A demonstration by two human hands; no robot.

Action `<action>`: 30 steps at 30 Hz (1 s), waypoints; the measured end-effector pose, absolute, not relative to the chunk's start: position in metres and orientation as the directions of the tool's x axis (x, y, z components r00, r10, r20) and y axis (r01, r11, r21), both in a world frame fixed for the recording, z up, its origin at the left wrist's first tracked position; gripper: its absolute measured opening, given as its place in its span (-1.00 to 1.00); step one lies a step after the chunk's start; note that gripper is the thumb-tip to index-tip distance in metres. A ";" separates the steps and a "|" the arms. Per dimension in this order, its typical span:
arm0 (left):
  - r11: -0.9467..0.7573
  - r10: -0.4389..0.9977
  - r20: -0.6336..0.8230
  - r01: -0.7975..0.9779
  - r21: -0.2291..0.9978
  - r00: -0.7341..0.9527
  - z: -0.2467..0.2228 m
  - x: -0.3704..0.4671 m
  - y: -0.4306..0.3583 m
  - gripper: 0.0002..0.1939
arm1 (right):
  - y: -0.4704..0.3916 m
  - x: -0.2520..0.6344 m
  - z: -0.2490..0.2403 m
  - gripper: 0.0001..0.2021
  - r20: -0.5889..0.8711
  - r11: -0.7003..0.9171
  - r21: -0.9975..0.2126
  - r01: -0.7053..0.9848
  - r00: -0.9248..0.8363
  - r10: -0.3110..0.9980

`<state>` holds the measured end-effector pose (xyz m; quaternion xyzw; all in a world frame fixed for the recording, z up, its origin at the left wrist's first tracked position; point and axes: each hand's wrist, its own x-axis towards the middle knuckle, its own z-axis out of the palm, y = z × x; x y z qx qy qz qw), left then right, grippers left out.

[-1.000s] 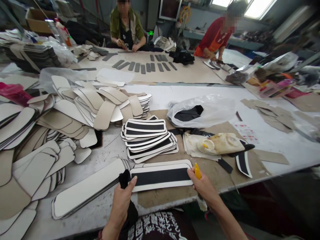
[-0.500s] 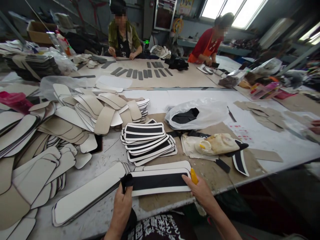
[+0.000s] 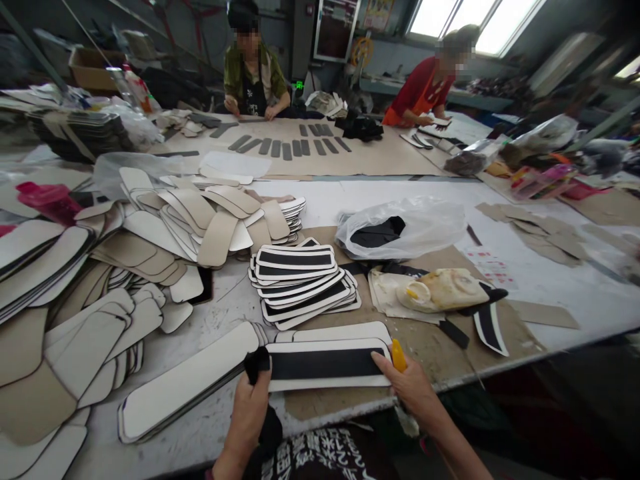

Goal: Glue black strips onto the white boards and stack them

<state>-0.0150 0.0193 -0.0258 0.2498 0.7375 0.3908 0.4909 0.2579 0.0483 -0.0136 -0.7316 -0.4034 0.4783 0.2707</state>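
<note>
Between my two hands is a long white panel (image 3: 325,383) with a black strip (image 3: 320,365) along its middle. My left hand (image 3: 249,408) is closed on its left end, with a piece of black material (image 3: 257,363) at the thumb. At the right end, my right hand (image 3: 414,385) grips the panel, thumb on top of the strip. A yellow object (image 3: 399,355), perhaps a tool handle, sticks up from that hand; its lower part is hidden. Just behind the panel lie plain white panels (image 3: 345,331). A stack of finished-looking black-striped panels (image 3: 300,287) is farther back.
Plain long panels (image 3: 190,380) and a large heap of beige pieces (image 3: 150,247) cover the left side. A plastic bag with black material (image 3: 415,230) and a stained cream container (image 3: 445,290) stand right of the stack. Two co-workers (image 3: 255,80) (image 3: 417,93) work across the table.
The scene has shifted slightly right in view as my head turned. Both hands keep their hold on the panel. The co-worker in red now holds up a light-coloured piece.
</note>
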 end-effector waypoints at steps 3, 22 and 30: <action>0.621 0.692 -0.657 -0.216 0.753 -0.300 -0.019 -0.016 0.018 -0.36 | 0.049 0.261 -0.016 -0.63 -0.546 -0.591 -0.759 0.273 0.227 0.806; 0.651 0.663 -0.675 -0.196 0.733 -0.324 -0.022 -0.015 0.022 -0.51 | 0.047 0.261 -0.017 -0.50 -0.584 -0.577 -0.811 -0.093 0.075 0.808; 0.662 0.594 -0.794 -0.480 0.575 -0.131 -0.014 -0.005 0.025 -0.60 | 0.051 0.268 -0.036 -0.57 -0.658 -0.613 -0.715 -0.336 0.027 0.753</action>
